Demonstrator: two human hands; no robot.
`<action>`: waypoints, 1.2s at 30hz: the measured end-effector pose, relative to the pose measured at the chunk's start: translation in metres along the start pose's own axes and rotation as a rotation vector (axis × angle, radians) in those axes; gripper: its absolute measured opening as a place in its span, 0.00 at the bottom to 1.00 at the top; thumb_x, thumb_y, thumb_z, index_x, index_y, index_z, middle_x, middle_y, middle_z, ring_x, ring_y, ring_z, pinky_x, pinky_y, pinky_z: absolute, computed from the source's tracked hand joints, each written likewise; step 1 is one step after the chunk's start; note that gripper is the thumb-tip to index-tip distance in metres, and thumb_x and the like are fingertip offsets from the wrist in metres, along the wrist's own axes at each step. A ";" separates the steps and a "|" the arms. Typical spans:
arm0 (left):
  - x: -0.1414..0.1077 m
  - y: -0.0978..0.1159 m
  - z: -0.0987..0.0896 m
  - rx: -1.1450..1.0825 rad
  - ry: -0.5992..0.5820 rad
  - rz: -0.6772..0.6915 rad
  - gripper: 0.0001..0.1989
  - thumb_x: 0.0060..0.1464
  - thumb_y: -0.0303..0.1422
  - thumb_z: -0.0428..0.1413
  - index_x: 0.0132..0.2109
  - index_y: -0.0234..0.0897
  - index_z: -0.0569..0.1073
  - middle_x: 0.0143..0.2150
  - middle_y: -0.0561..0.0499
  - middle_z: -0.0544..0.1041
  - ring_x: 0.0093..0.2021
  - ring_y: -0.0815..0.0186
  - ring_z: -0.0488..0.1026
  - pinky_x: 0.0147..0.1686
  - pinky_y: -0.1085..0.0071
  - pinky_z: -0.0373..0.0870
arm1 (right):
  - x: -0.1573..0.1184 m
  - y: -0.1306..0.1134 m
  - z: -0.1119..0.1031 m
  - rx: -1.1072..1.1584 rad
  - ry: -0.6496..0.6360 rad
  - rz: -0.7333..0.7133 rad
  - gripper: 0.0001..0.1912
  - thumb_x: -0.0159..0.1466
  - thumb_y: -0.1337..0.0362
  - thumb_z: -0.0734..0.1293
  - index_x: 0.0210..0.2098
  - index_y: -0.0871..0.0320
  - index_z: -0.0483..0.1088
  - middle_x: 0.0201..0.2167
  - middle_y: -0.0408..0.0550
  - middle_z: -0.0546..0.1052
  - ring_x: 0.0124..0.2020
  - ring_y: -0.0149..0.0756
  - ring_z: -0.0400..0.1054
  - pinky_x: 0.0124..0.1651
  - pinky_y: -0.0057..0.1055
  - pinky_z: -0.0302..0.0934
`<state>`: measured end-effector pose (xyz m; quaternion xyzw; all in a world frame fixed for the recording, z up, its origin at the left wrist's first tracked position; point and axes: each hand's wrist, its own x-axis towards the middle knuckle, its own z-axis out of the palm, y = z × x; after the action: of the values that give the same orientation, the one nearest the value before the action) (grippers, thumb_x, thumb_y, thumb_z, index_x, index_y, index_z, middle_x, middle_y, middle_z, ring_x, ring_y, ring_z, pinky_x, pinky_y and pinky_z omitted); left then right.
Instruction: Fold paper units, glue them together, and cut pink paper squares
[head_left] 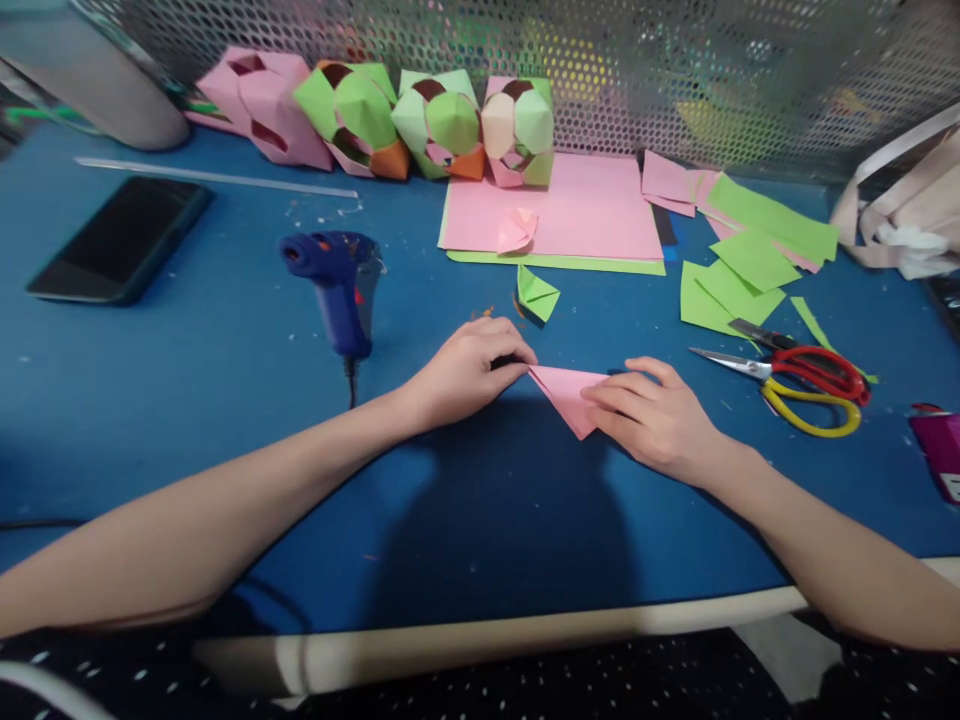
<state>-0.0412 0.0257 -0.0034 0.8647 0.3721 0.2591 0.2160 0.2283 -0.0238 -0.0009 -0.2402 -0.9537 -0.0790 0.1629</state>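
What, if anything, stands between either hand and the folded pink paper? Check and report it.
Nothing visible does. The left hand has its fingers at one corner of the folded pink paper, and fingers of the right hand rest on its other end. The small green folded piece lies beyond, clear of both.

I see pale pink paper [568, 392] on a blue table [187, 400], beside a deep blue glue gun [341, 285]. My view shows scissors [802, 385] with one red handle and one yellow, and white-dotted black clothing [570, 680]. The phone [124, 240] is black.
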 end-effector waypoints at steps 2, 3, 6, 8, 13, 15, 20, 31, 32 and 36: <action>0.000 0.000 0.000 -0.024 -0.007 -0.012 0.08 0.59 0.30 0.53 0.37 0.36 0.77 0.36 0.50 0.77 0.40 0.66 0.73 0.53 0.61 0.64 | 0.000 -0.001 -0.002 0.002 -0.008 -0.003 0.10 0.66 0.70 0.62 0.42 0.56 0.74 0.48 0.45 0.77 0.49 0.35 0.67 0.60 0.43 0.52; 0.000 0.000 -0.001 -0.033 -0.010 -0.018 0.08 0.59 0.30 0.53 0.37 0.36 0.77 0.36 0.50 0.77 0.40 0.66 0.73 0.53 0.61 0.64 | 0.001 -0.001 -0.003 0.007 -0.005 -0.006 0.10 0.66 0.70 0.62 0.42 0.56 0.74 0.48 0.45 0.77 0.49 0.35 0.67 0.60 0.43 0.52; 0.001 0.001 -0.001 -0.048 -0.011 -0.033 0.08 0.59 0.30 0.53 0.37 0.36 0.77 0.36 0.50 0.77 0.40 0.66 0.74 0.54 0.61 0.64 | 0.001 -0.002 -0.005 0.024 0.008 -0.014 0.10 0.66 0.71 0.63 0.42 0.57 0.74 0.46 0.47 0.78 0.49 0.35 0.67 0.60 0.44 0.53; 0.001 0.002 -0.001 -0.052 -0.006 -0.035 0.08 0.59 0.30 0.53 0.36 0.37 0.77 0.35 0.51 0.77 0.40 0.65 0.74 0.55 0.60 0.63 | 0.002 -0.003 -0.006 0.029 0.009 -0.015 0.10 0.65 0.71 0.63 0.42 0.57 0.74 0.45 0.47 0.78 0.48 0.35 0.67 0.60 0.44 0.54; 0.002 0.003 -0.002 -0.048 -0.007 -0.031 0.08 0.59 0.31 0.53 0.36 0.37 0.77 0.35 0.51 0.77 0.39 0.65 0.74 0.56 0.58 0.62 | 0.002 -0.002 -0.007 0.034 -0.003 -0.014 0.10 0.66 0.71 0.62 0.42 0.58 0.75 0.45 0.47 0.78 0.48 0.35 0.68 0.60 0.44 0.54; 0.002 0.002 -0.001 -0.049 -0.005 -0.027 0.09 0.59 0.31 0.53 0.35 0.37 0.77 0.34 0.51 0.77 0.39 0.65 0.74 0.56 0.58 0.62 | 0.002 -0.003 -0.007 0.036 -0.008 -0.017 0.10 0.66 0.71 0.62 0.42 0.59 0.75 0.45 0.47 0.78 0.48 0.35 0.68 0.60 0.44 0.54; 0.002 0.001 0.000 -0.045 -0.003 -0.033 0.08 0.58 0.32 0.53 0.35 0.37 0.77 0.35 0.51 0.77 0.39 0.65 0.74 0.56 0.58 0.63 | 0.003 -0.004 -0.007 0.045 -0.018 -0.019 0.09 0.66 0.71 0.63 0.42 0.59 0.75 0.44 0.48 0.78 0.48 0.35 0.68 0.61 0.44 0.53; 0.001 0.001 -0.001 -0.034 -0.012 -0.030 0.09 0.58 0.30 0.52 0.36 0.37 0.77 0.35 0.51 0.77 0.40 0.66 0.74 0.56 0.59 0.63 | 0.003 -0.004 -0.007 0.037 -0.061 -0.014 0.11 0.67 0.70 0.60 0.42 0.58 0.74 0.45 0.46 0.78 0.49 0.36 0.66 0.62 0.44 0.52; 0.001 0.001 -0.001 -0.035 -0.011 -0.028 0.09 0.58 0.30 0.52 0.36 0.37 0.77 0.35 0.51 0.77 0.40 0.66 0.74 0.56 0.59 0.63 | 0.003 -0.005 -0.007 0.039 -0.068 -0.013 0.11 0.67 0.69 0.60 0.42 0.58 0.74 0.45 0.46 0.78 0.49 0.36 0.66 0.62 0.45 0.51; 0.001 0.001 -0.001 -0.031 0.000 -0.029 0.09 0.58 0.29 0.52 0.36 0.37 0.77 0.35 0.51 0.77 0.39 0.66 0.74 0.57 0.58 0.61 | 0.006 -0.010 -0.010 0.015 -0.107 0.006 0.11 0.66 0.69 0.61 0.42 0.59 0.74 0.46 0.48 0.77 0.51 0.38 0.64 0.62 0.45 0.50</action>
<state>-0.0405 0.0262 -0.0022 0.8557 0.3806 0.2619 0.2332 0.2216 -0.0327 0.0099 -0.2457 -0.9609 -0.0582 0.1138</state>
